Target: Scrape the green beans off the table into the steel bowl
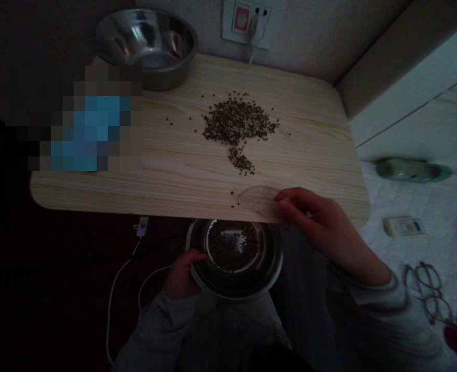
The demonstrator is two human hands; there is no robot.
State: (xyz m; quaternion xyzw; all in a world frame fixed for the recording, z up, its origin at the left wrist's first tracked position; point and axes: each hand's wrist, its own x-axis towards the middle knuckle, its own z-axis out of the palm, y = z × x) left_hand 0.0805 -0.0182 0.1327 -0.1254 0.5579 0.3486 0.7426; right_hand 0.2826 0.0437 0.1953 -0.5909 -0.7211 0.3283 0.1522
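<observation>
My left hand grips the left rim of a round metal bowl, held below the front edge of the table. Small dark green beans, like mung beans, lie in the bottom of this bowl. Between the thumb and fingers of my right hand is a clear plastic protractor, flat against the tabletop at its front edge. A few stray beans lie just left of the protractor. Farther back, a loose pile of the same beans is spread on the wood, with a short tail reaching toward me.
A larger metal bowl stands on the light wooden table at the back left. Near it is a blurred-out blue object. A wall socket holds a plug. Glasses and a green bottle lie on the white surface to the right.
</observation>
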